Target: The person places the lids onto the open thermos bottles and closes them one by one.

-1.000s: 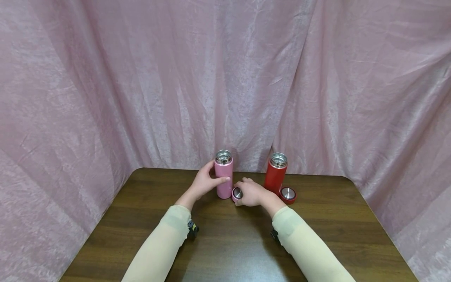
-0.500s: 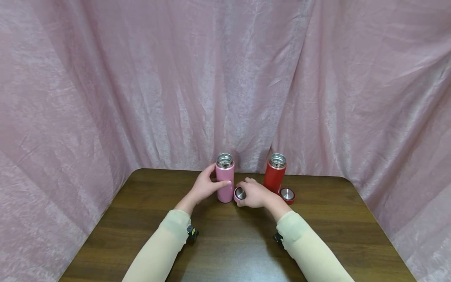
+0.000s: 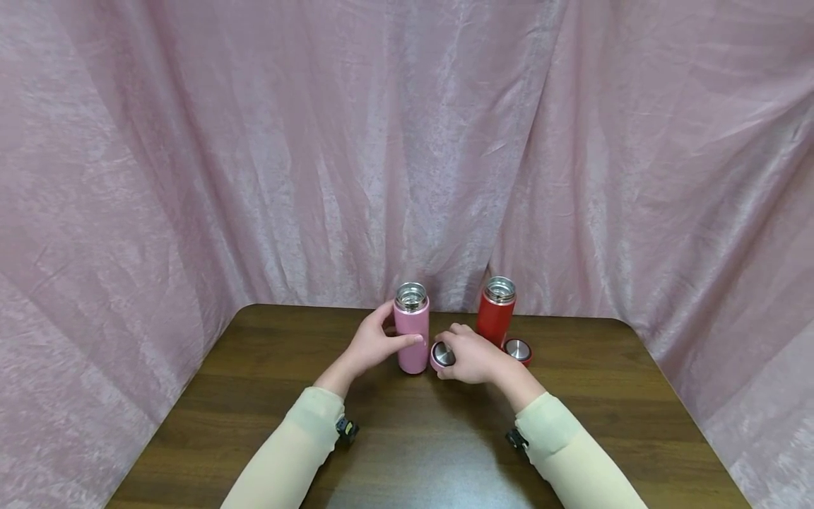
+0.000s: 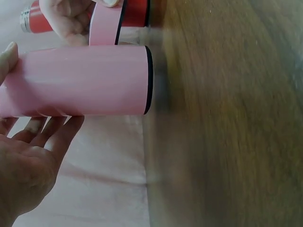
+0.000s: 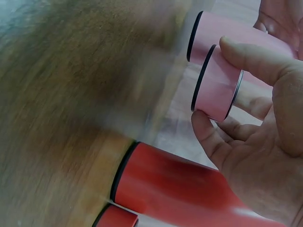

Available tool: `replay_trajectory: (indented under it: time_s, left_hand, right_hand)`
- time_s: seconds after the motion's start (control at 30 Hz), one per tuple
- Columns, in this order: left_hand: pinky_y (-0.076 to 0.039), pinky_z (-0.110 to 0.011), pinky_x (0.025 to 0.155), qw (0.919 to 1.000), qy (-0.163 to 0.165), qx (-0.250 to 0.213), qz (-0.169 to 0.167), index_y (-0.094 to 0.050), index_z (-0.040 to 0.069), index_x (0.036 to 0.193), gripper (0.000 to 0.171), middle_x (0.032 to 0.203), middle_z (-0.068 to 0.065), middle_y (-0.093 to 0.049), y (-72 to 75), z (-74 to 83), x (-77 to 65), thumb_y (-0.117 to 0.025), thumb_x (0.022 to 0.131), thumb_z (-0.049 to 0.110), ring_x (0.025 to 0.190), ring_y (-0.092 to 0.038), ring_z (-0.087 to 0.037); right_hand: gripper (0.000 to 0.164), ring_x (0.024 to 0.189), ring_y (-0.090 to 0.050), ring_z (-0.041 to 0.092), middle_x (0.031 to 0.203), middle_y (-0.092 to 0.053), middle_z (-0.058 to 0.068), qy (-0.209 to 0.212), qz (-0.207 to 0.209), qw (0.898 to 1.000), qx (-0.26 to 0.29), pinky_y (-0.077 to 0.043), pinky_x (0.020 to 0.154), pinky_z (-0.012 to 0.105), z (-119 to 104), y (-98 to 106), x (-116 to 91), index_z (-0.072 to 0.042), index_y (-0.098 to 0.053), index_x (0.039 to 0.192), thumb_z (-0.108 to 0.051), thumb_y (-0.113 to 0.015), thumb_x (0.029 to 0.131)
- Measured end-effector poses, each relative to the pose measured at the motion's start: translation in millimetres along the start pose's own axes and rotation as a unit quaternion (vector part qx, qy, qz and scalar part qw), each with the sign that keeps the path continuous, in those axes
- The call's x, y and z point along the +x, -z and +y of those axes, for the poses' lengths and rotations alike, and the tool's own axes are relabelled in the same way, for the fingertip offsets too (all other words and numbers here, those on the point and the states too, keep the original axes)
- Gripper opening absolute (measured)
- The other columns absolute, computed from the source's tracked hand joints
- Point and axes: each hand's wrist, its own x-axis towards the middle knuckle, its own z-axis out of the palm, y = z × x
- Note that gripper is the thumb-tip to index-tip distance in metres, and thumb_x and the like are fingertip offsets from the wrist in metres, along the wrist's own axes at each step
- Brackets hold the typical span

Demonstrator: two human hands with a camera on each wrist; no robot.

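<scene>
In the head view my left hand grips a pink vacuum flask, thumb across its near side, the other fingers behind. The flask stands upright with its steel mouth uncovered. Just to its right, my right hand pinches the pink flask lid, whose steel inner face points up. The right wrist view has thumb and fingers on opposite sides of this lid, its black-rimmed end towards the table. Seen from the left wrist, the flask's black-edged base lies close over the tabletop, beside the lid.
A red flask without its lid stands upright behind my right hand. Its red lid lies beside it, steel side up. The brown wooden table reaches back to a pink velvet curtain.
The pink flask and its lid have shifted together a little towards me and to the right, held in my hands. The red flask and red lid stay put.
</scene>
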Motion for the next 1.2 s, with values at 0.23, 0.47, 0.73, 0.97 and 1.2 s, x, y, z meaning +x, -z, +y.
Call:
replay_trajectory:
  time_s: [0.23,0.47,0.73,0.97,1.2]
  left_hand:
    - [-0.062,-0.050,0.100,0.9999,-0.007,0.007,-0.012,-0.063,0.022,0.153,0.075,0.139,0.002,-0.072,-8.2,5.2,-5.7,-0.098,0.088,0.035,0.122,-0.073,-0.025]
    - [-0.063,-0.052,0.099,0.9994,-0.014,0.000,-0.031,-0.064,0.024,0.150,0.071,0.135,0.002,-0.073,-14.1,10.1,-12.6,-0.098,0.088,0.033,0.120,-0.073,-0.025]
    - [-0.061,-0.054,0.102,0.9983,-0.020,-0.014,-0.052,-0.063,0.020,0.153,0.074,0.136,0.001,-0.073,-25.1,13.8,-18.4,-0.099,0.088,0.027,0.121,-0.073,-0.023]
    - [-0.063,-0.046,0.099,0.9971,-0.028,-0.021,-0.067,-0.064,0.019,0.151,0.073,0.135,0.001,-0.074,-36.2,14.3,-23.8,-0.099,0.087,0.025,0.120,-0.074,-0.023]
    - [-0.063,-0.048,0.100,0.9960,-0.035,-0.022,-0.080,-0.064,0.016,0.151,0.072,0.134,-0.003,-0.075,-46.1,18.3,-27.5,-0.098,0.088,0.024,0.119,-0.074,-0.024]
  right_hand:
    - [0.058,0.115,-0.062,0.029,0.120,-0.066,0.009,0.013,0.006,1.000,-0.003,-0.057,0.101,0.047,-2,7,-17,-0.005,-0.072,0.134,-0.026,-0.096,0.086]
    - [0.057,0.113,-0.061,0.027,0.116,-0.064,0.005,0.020,0.009,1.000,-0.009,-0.058,0.099,0.047,1,8,-33,-0.004,-0.072,0.134,-0.025,-0.096,0.086]
    - [0.055,0.111,-0.062,0.027,0.116,-0.065,0.006,0.031,0.016,0.999,-0.007,-0.058,0.097,0.048,4,7,-47,-0.005,-0.073,0.132,-0.024,-0.096,0.085]
    - [0.057,0.111,-0.063,0.027,0.114,-0.065,0.005,0.032,0.023,0.999,-0.016,-0.058,0.098,0.049,14,7,-59,-0.004,-0.073,0.132,-0.023,-0.097,0.084]
    - [0.059,0.109,-0.064,0.026,0.112,-0.064,0.003,0.034,0.036,0.999,-0.023,-0.058,0.096,0.049,20,10,-70,-0.004,-0.073,0.132,-0.024,-0.098,0.083]
